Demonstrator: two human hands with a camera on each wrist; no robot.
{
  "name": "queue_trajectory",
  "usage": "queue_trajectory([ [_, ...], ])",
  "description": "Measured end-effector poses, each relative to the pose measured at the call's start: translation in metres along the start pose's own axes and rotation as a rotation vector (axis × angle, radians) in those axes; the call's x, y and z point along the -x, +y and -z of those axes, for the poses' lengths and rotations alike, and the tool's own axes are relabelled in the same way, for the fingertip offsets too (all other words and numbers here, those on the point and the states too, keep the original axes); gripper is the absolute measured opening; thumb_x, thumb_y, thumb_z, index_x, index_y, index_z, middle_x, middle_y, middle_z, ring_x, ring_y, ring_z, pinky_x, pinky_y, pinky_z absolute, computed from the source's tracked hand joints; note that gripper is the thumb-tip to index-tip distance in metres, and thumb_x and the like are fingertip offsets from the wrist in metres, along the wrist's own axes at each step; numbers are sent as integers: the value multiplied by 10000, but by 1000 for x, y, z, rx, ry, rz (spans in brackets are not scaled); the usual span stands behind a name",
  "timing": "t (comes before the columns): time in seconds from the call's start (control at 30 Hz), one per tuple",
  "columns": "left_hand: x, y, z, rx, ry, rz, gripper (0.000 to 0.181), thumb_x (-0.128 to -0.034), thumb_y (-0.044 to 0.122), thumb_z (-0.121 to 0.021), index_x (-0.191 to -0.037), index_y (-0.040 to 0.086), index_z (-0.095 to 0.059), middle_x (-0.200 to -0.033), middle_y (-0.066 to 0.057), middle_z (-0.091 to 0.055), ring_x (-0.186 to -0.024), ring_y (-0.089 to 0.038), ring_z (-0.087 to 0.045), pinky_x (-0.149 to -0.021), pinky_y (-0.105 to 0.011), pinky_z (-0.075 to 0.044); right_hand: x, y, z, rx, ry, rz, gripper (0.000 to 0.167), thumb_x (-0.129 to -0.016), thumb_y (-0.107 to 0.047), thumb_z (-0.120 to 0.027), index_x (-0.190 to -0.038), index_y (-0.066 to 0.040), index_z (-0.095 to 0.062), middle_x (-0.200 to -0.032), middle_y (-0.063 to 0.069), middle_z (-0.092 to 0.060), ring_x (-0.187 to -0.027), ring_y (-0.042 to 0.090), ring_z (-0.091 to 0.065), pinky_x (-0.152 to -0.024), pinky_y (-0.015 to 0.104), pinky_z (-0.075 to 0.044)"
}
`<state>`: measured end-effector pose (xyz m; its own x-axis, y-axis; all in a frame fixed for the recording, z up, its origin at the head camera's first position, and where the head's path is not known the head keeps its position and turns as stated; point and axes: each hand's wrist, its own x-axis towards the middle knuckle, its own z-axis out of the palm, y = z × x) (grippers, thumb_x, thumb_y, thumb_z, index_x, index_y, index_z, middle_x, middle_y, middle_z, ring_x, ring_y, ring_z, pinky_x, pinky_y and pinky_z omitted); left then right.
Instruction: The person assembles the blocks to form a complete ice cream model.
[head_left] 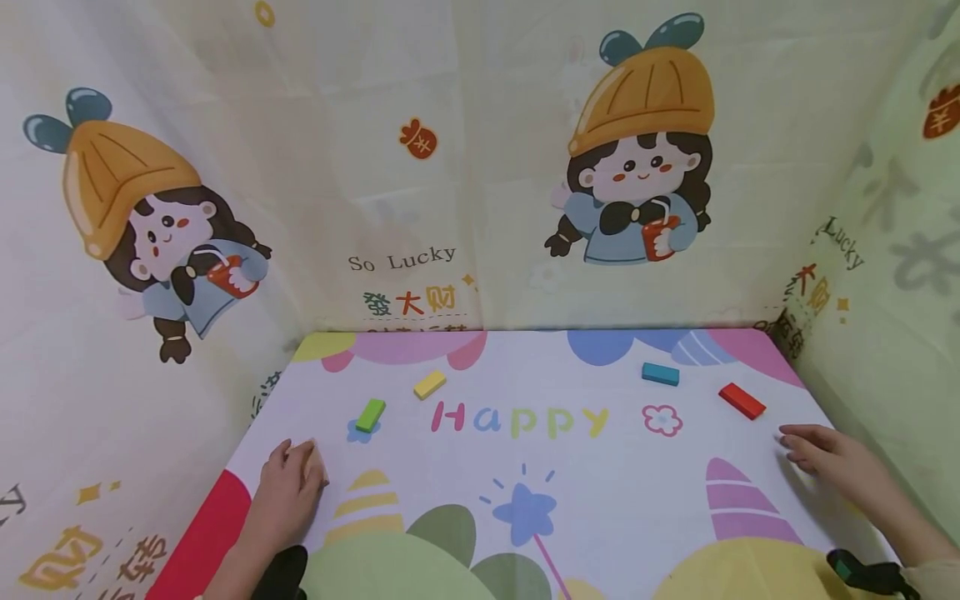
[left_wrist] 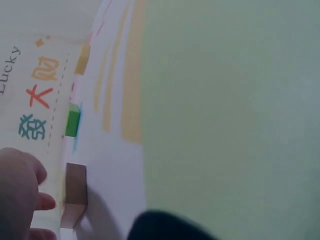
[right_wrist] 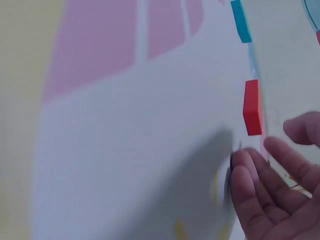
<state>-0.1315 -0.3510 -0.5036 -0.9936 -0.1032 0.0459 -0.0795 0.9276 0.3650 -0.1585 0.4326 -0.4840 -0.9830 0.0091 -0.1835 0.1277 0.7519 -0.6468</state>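
My left hand [head_left: 288, 483] is low over the left side of the tabletop, its fingers loosely bent beside a tan wooden block [left_wrist: 75, 190]. In the left wrist view a narrow gap shows between the fingertips and this block; the head view mostly hides the block behind the hand. At the right edge, my right hand [head_left: 836, 458] hovers with relaxed, slightly spread fingers and holds nothing. Nearest to it lies a red block [head_left: 742, 401], apart from the fingertips. A green block [head_left: 371, 415] lies beyond the left hand.
Farther back are a yellow block [head_left: 430, 385] and a blue block [head_left: 660, 374]. Printed cloth [head_left: 510, 192] walls enclose the back and both sides. The tabletop [head_left: 600, 483] carries a flat "Happy" print. Dark straps [head_left: 870, 575] are at the wrists.
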Motion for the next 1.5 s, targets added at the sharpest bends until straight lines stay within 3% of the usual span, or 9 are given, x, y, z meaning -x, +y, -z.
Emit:
queue_trajectory([
  [0.23,-3,-4,5,-21,-10,39,537,-984,149,-493,-1463,-87,-442,-1450,-383,-417,-1284,-582,-428,-1068,-701,-388,-18,-6,3,-91,51,-124,762,-1065,-499,-467,-1436,166,-419,-1168,243,-712,-766,-77,-600,-662,200,-480],
  [0.43,-1,-3,7,-42,-32,32,574,-956,145,-520,-1472,-93,-445,-1447,-369,-450,-1287,-572,-436,-1053,-700,-405,-29,-9,-1,-119,123,-124,719,-1043,-476,-530,-1429,128,-468,-998,-48,-727,-742,-111,-553,-651,202,-476],
  [0.57,1,-2,6,-58,-34,26,573,-958,149,-519,-1473,-91,-445,-1451,-367,-449,-1286,-566,-440,-1048,-704,-405,-36,-16,-6,-117,190,-130,665,-1019,-432,-586,-1398,110,-526,-900,-157,-693,-722,-127,-510,-639,206,-453],
  [0.67,3,0,6,-66,-32,18,556,-969,146,-514,-1470,-87,-452,-1445,-366,-462,-1276,-564,-453,-1036,-704,-414,-42,-20,-11,-94,243,-153,636,-1002,-412,-617,-1371,104,-566,-928,-20,-755,-721,-89,-527,-630,223,-442],
  [0.83,8,2,6,-75,-33,9,508,-1009,135,-500,-1474,-68,-462,-1442,-357,-483,-1290,-559,-462,-1041,-707,-409,-50,-25,-18,-71,281,-187,600,-1002,-380,-622,-1363,97,-581,-1245,307,-659,-993,266,-587,-694,308,-413],
  [0.93,10,2,6,-89,-19,-14,493,-1009,123,-518,-1467,-57,-483,-1434,-344,-506,-1290,-549,-472,-1031,-711,-414,-52,-27,-21,-68,296,-192,544,-1000,-330,-622,-1342,93,-600,-1230,315,-659,-1042,357,-553,-696,325,-396],
  [1.07,13,1,4,-105,6,-75,481,-981,101,-568,-1441,-37,-535,-1409,-314,-555,-1269,-529,-506,-1010,-702,-438,-53,-29,-22,-72,305,-198,493,-993,-278,-626,-1317,94,-622,-1078,237,-730,-963,299,-591,-673,310,-406],
  [1.17,15,2,3,-112,17,-132,476,-956,92,-615,-1416,-23,-569,-1374,-292,-595,-1241,-508,-540,-996,-682,-463,-52,-30,-23,-88,303,-215,496,-990,-269,-631,-1320,101,-618,-1064,239,-734,-970,314,-595,-688,335,-397],
  [1.5,20,20,-1,-117,28,-281,444,-912,61,-688,-1353,28,-652,-1292,-179,-683,-1174,-425,-621,-944,-626,-516,-46,-36,-29,-101,292,-208,495,-1002,-265,-618,-1329,107,-611,-1282,352,-622,-1075,436,-542,-724,360,-390],
])
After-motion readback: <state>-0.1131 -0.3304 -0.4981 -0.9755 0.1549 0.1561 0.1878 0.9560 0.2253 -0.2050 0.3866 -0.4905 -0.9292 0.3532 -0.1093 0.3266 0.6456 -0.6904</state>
